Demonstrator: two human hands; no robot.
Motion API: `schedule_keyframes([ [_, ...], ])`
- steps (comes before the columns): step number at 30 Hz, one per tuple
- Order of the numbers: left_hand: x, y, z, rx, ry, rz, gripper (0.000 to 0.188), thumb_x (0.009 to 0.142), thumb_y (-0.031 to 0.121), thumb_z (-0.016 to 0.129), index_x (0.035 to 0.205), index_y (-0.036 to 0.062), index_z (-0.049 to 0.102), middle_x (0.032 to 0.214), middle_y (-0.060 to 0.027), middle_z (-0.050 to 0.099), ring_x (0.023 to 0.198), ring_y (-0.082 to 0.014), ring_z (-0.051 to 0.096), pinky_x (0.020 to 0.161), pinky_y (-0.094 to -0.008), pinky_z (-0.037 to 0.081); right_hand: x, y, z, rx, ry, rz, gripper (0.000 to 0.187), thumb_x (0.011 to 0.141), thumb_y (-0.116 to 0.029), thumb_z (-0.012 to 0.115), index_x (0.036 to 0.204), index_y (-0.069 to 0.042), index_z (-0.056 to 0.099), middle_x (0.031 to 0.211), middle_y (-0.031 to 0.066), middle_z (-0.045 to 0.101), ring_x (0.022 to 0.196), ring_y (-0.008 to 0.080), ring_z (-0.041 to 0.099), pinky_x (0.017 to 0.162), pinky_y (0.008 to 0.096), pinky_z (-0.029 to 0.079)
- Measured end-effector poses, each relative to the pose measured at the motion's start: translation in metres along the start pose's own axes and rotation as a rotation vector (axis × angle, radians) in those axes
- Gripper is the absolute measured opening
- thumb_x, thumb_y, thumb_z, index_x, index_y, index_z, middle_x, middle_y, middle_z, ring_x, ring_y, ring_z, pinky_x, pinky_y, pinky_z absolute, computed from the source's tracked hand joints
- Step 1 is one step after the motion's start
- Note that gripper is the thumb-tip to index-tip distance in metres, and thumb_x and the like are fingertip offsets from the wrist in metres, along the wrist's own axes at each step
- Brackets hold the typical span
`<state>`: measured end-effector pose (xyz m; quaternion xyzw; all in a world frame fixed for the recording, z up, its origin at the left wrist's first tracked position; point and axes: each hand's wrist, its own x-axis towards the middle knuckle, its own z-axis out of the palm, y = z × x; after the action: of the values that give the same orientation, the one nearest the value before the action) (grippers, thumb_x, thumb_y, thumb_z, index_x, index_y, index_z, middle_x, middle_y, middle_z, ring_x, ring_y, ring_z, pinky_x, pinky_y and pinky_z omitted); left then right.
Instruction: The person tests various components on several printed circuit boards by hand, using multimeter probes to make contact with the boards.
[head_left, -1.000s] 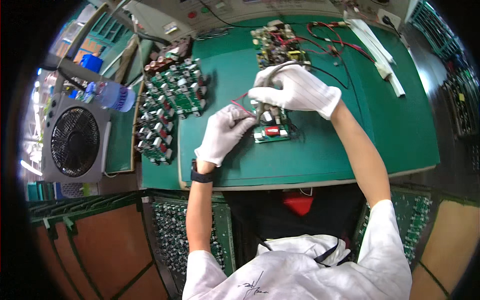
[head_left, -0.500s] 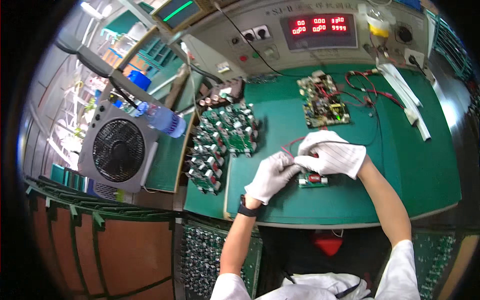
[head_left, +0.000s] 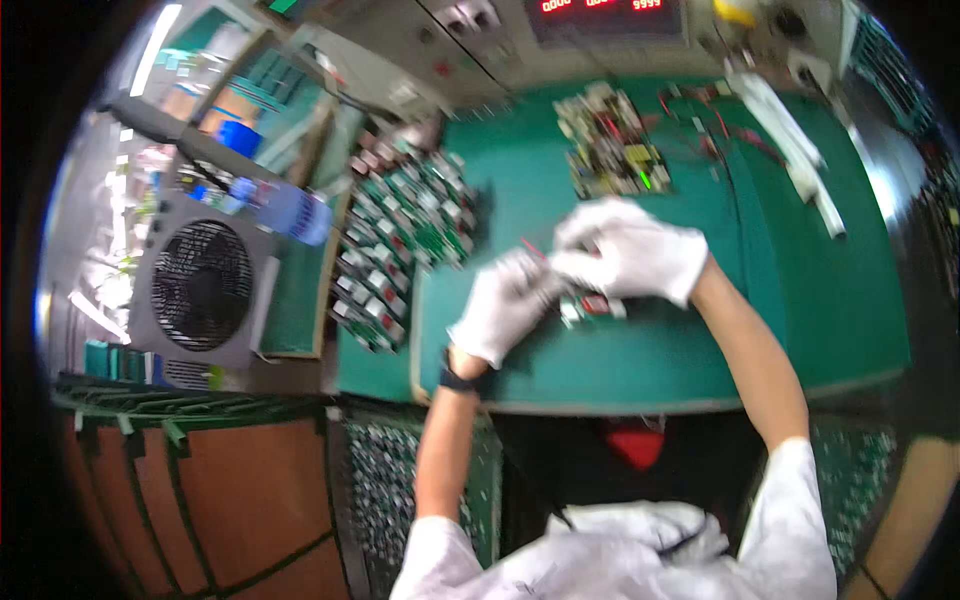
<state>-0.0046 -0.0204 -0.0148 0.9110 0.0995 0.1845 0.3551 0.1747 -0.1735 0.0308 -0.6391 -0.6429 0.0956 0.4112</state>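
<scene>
Both my hands wear white gloves and meet fingertip to fingertip above the green bench. My left hand (head_left: 505,305), with a dark band at its wrist, is closed in a pinch, and a short piece of red wire (head_left: 534,248) sticks up at its fingertips. My right hand (head_left: 630,252) has its fingers curled and pressed together against the left ones; what lies inside them is hidden. Just below the fingers a small circuit board (head_left: 592,308) with a red part and white parts rests on the bench, partly covered. The picture is smeared by motion.
Several small circuit boards (head_left: 405,225) stand crowded at the left. Beyond my hands lies a larger board (head_left: 612,140) with a green light and leads. White strips (head_left: 790,140) lie at the right. A fan (head_left: 203,285) and a plastic bottle (head_left: 292,213) are further left.
The whole view has shifted, so bench and hands appear higher and further left. My hands remain together over the small board, with the red wire still at the left fingertips.
</scene>
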Motion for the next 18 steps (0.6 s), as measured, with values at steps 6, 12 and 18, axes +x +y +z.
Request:
schedule_keyframes([
  [6,0.000,-0.009,0.006,-0.036,-0.035,0.054,0.018,0.091,0.018,0.080,0.101,0.0030,0.076,0.083,-0.0105,0.067,0.076,-0.0240,0.064,0.071,-0.0345,0.052,-0.005,0.009,-0.002,-0.053,-0.039,-0.051,0.031,0.098,-0.032,0.061,0.091,-0.003,0.070,0.077,0.0166,0.066,0.076,0.0355,0.065,0.072,0.0418,0.051],
  [12,0.001,-0.004,0.002,-0.061,-0.040,-0.012,0.022,0.091,0.021,0.079,0.100,0.0018,0.075,0.086,-0.0122,0.067,0.076,-0.0264,0.065,0.072,-0.0347,0.051,-0.002,0.009,0.004,-0.053,-0.058,0.005,0.034,0.097,-0.035,0.062,0.090,-0.003,0.068,0.077,0.0163,0.066,0.076,0.0346,0.065,0.072,0.0419,0.052],
  [18,0.000,-0.010,0.003,-0.015,-0.050,-0.070,0.022,0.090,0.018,0.079,0.102,0.0008,0.073,0.087,-0.0146,0.065,0.075,-0.0298,0.063,0.072,-0.0343,0.051,-0.006,0.015,0.012,-0.138,-0.031,-0.137,0.035,0.097,-0.034,0.058,0.084,-0.004,0.069,0.073,0.0128,0.068,0.072,0.0302,0.067,0.071,0.0395,0.054],
])
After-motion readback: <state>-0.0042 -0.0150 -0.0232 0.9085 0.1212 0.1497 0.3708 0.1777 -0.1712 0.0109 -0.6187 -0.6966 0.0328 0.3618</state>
